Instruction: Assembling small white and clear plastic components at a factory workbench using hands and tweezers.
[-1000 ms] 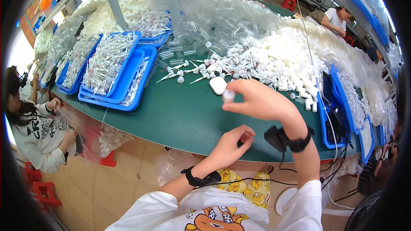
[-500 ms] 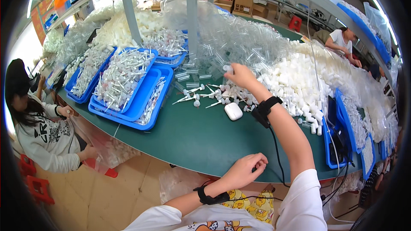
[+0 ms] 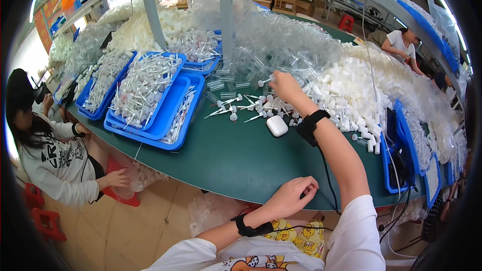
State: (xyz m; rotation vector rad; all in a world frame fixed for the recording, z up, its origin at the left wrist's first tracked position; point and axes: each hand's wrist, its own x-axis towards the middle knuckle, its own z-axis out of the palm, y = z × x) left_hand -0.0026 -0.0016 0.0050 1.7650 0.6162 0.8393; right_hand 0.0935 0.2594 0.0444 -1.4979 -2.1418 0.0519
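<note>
My right hand (image 3: 287, 88) reaches over the far middle of the table with its fingers pinched together. At the fingertips is a small white stick with a round cap (image 3: 261, 83). Below that hand lies a loose heap of similar capped sticks (image 3: 258, 106), and short clear tubes (image 3: 228, 95) lie to its left. My left hand (image 3: 293, 195) rests low at the table's near edge, its fingers curled around something small and dark that I cannot make out. A white rounded case (image 3: 277, 126) sits between the two hands.
Blue trays (image 3: 165, 143) of capped sticks are stacked at the left. Clear tubes (image 3: 286, 40) and white cylindrical caps (image 3: 346, 90) form big piles behind. A grey shelf post (image 3: 226, 20) rises there. Cables hang by a blue tray (image 3: 389, 183) at the right. A person (image 3: 60, 155) sits at left.
My right hand has shifted slightly, and the capped stick at its fingertips now shows its stem. My left hand stays almost in place. The person at left has moved their hands.
</note>
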